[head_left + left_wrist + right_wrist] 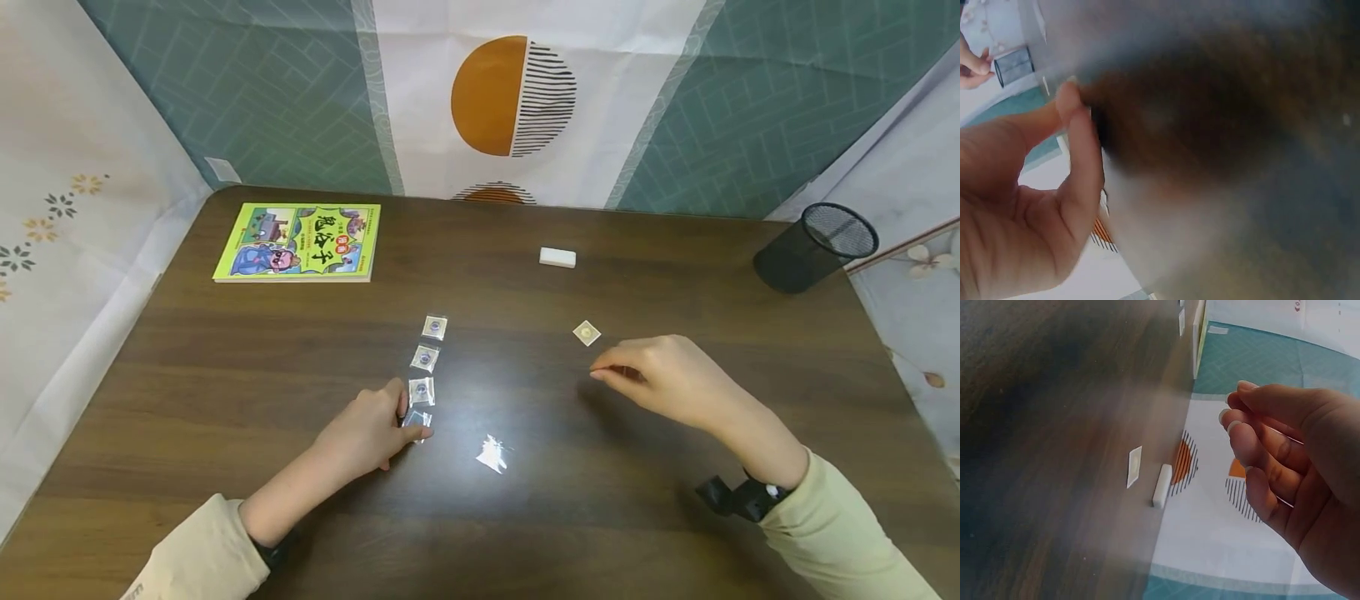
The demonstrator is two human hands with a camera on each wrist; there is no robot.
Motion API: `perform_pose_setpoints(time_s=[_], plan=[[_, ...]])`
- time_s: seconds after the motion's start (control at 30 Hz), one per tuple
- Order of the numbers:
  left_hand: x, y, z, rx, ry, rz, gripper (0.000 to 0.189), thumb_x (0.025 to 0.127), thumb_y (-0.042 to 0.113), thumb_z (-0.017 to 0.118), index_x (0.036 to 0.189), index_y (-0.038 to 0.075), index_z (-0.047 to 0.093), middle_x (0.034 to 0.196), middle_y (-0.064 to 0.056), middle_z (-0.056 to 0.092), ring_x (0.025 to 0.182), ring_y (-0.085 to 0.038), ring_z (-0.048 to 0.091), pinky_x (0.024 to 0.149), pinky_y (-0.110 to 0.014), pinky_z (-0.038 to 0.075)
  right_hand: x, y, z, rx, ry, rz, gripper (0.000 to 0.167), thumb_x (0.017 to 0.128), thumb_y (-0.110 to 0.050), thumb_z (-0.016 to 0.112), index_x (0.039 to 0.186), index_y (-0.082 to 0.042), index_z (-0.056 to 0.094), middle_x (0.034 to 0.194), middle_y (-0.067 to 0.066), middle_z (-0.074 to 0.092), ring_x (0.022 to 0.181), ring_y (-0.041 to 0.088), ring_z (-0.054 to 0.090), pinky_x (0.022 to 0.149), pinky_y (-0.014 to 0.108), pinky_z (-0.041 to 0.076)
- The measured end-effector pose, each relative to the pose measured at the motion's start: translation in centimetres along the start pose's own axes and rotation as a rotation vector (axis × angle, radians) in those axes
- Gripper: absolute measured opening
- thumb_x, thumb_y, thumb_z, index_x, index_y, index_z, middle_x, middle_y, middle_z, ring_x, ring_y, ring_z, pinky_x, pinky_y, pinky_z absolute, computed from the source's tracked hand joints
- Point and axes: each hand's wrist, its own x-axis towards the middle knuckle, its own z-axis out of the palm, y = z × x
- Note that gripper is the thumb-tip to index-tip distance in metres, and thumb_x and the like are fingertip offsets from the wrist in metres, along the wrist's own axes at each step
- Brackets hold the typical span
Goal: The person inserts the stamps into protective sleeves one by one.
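In the head view, my left hand (363,429) is at the nearest of several small clear square packets, with thumb and index finger at the edges of that packet (417,423). Beyond it a column of similar packets (422,392) runs away from me, each with a small round thing inside. My left hand (1041,181) fills the left of its wrist view; the packet is hidden there. Loosely curled, my right hand (663,379) hovers above the table holding nothing. Just past its fingertips lies a pale square (587,333) with a round yellowish centre. The right wrist view also shows this hand (1291,469) holding nothing.
Shiny clear film (492,454) lies between the hands. A white block like an eraser (557,257) lies farther back. A green comic-style book (298,242) is at the back left, a black mesh pen holder (813,246) at the back right. Fabric hangs behind the dark wooden table (480,550).
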Motion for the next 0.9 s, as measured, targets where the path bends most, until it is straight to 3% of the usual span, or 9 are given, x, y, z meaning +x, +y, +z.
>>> perform_pose_setpoints(time_s=[0.1,0.2,0.57,0.9], plan=[[0.0,0.0,-0.1,0.148,0.023,0.037,0.035,0.081,0.037,0.072,0.075,0.013,0.048,0.056,0.000,0.049,0.047,-0.014,0.048,0.044,-0.029,0.034,-0.2,0.1,0.0,-0.007,0.002,0.007,0.014,0.073,-0.012,0.078,0.086,-0.015,0.072,0.079,-0.012,0.067,0.062,-0.002,0.057,0.055,0.022,0.048],[-0.1,0.0,-0.1,0.226,0.047,0.079,0.036,0.081,0.040,0.070,0.069,0.015,0.048,0.055,0.001,0.046,0.052,-0.015,0.044,0.046,-0.030,0.032,-0.4,0.3,0.1,-0.006,-0.003,0.015,0.013,0.074,-0.012,0.078,0.085,-0.015,0.072,0.079,-0.013,0.067,0.061,-0.003,0.054,0.054,0.021,0.046],[-0.9,-0.5,0.6,0.218,0.140,0.116,0.039,0.082,0.038,0.070,0.065,0.016,0.043,0.050,0.002,0.040,0.047,-0.014,0.041,0.042,-0.028,0.028,-0.9,1.2,0.4,-0.004,-0.056,0.083,0.010,0.078,-0.012,0.075,0.087,-0.016,0.072,0.081,-0.012,0.068,0.063,-0.003,0.054,0.055,0.023,0.046],[-1.6,0.1,0.1,0.206,0.122,0.151,0.039,0.081,0.043,0.070,0.064,0.018,0.045,0.051,0.004,0.039,0.048,-0.012,0.040,0.043,-0.027,0.028,-1.0,1.9,0.6,0.016,-0.085,0.177,0.008,0.080,-0.015,0.074,0.087,-0.015,0.073,0.079,-0.010,0.068,0.059,-0.002,0.051,0.053,0.022,0.044]])
